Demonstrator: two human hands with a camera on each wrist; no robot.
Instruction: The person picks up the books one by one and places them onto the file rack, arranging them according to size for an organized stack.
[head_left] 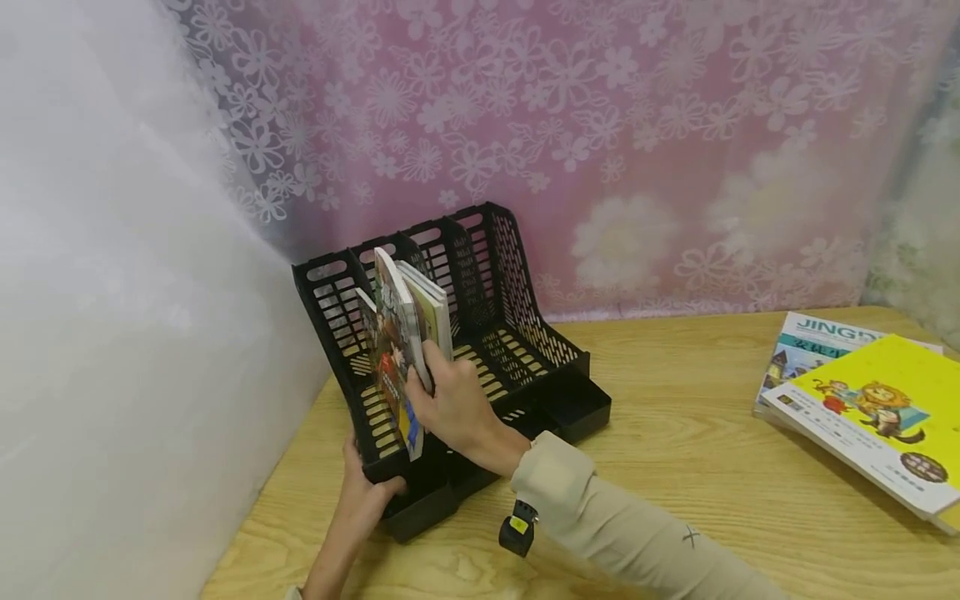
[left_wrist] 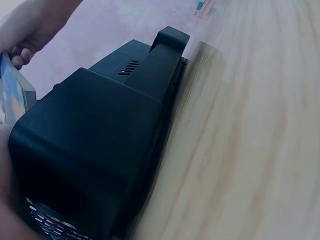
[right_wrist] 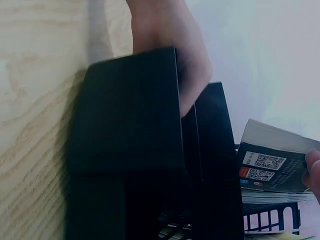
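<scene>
Closest to the head camera, the beige sleeve [head_left: 622, 525] of my right arm stretched over the front part of the table [head_left: 697, 458], with a small black device [head_left: 517, 533] at its cuff. Beyond it my right hand [head_left: 457, 400] pinched a book [head_left: 393, 350] by its near edge. The book was in the left part of a black rack [head_left: 555, 382] by the table's left edge. It stood on edge, its long axis running steeply from a raised top end toward the table's back edge down to the rack's front lip, its illustrated cover facing the table's left edge. Whether its lower end touched the rack's floor I could not tell. My fingers covered part of it, and the right-wrist view cut off most of that hand. Its cover was dark brown with red, yellow and blue patches, its page edges pale; at my fingertips the right-wrist view showed a dark face with two QR codes and print too small to read. A thinner book [head_left: 366, 307] showed to its left, mostly hidden, and pale-edged books [head_left: 435, 304] to its right; whether my fingers touched those I could not tell. My left hand [head_left: 360, 496] gripped the rack's front left corner, its fingers mostly out of sight. Toward the table's right edge, a yellow book [head_left: 885, 408] lay partly over a blue-and-white book [head_left: 798, 358].
</scene>
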